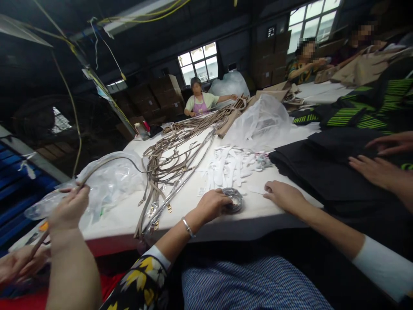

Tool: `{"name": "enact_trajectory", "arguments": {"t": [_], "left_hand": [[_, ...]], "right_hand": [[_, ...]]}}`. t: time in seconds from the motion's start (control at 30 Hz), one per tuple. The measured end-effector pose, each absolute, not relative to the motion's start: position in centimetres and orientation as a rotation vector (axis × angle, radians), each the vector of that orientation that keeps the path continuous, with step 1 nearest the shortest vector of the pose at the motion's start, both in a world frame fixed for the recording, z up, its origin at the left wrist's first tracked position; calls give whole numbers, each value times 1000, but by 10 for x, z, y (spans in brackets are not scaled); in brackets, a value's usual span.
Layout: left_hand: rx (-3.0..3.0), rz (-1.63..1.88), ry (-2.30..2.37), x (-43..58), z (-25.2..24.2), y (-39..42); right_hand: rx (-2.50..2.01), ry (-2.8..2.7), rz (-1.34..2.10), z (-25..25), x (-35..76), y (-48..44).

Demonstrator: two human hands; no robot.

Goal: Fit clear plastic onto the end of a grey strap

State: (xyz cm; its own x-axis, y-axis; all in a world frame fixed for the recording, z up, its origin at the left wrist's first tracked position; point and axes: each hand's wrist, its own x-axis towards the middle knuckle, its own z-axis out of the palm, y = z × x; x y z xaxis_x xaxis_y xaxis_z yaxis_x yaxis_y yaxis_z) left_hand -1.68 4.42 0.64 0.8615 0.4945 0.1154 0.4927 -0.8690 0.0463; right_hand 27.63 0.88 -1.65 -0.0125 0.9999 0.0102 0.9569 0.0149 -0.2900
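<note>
My left hand [213, 205], below a silver bangle, has its fingers closed on the near-left side of a grey, shiny coil [235, 199] lying on the table. The coil looks like wound wire or thin tape; I cannot tell which. To its right, my right hand [284, 196] rests low over the table with fingers bent together. At its fingertips is a small, flat white slip [256, 189], apparently pinched. Beyond both hands lie several white strips [227, 165], spread in a loose pile.
Brown straps [174, 150] with gold buckles cover the white table's [190, 211] left side. At left, a co-worker's hand [69, 206] holds a strap. Another person's hands [371, 170] rest on black fabric [322, 168]. Clear plastic [264, 118] lies farther back; a person [201, 103] works there.
</note>
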Motion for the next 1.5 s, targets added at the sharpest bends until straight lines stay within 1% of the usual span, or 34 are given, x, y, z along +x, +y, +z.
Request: {"name": "enact_trajectory", "arguments": {"t": [0.07, 0.2, 0.37, 0.43, 0.5, 0.57, 0.63, 0.7, 0.87, 0.97, 1.1, 1.2, 1.3, 1.37, 1.5], "left_hand": [[3030, 231, 798, -16, 9, 43], [2979, 388, 843, -16, 11, 37], [2567, 699, 1128, -19, 16, 35], [2294, 836, 1166, -19, 20, 36], [2005, 918, 1087, -17, 26, 37], [1758, 947, 970, -13, 32, 35], [1602, 959, 884, -9, 37, 32], [1539, 963, 833, -5, 42, 28], [1549, 894, 789, 3, 47, 19], [1620, 848, 793, 9, 47, 14], [1871, 787, 855, 16, 46, 10], [2134, 840, 1083, 16, 45, 9], [2331, 810, 1274, 16, 42, 5], [2438, 765, 1273, 17, 40, 1], [2518, 754, 1210, 21, 34, -5]], "right_hand": [[-2092, -2060, 371, -11, 275, 18], [-2018, -2077, 434, -5, 275, 28], [-1817, -1980, 402, 0, 269, 12], [-1652, -1839, 587, 1, 262, 0], [-1438, -1621, 859, 1, 254, -11], [-1307, -1429, 1034, 2, 247, -19], [-1315, -1388, 1047, 5, 240, -26], [-1347, -1431, 990, 9, 234, -32], [-1375, -1547, 782, 17, 218, -37], [-1298, -1503, 761, 15, 207, -30], [-1148, -1352, 954, 8, 196, -18], [-1029, -1277, 1173, 4, 193, -21], [-846, -1190, 1434, 0, 190, -29], [-835, -1129, 1464, -6, 188, -32], [-929, -1026, 1354, -19, 183, -33]]}}
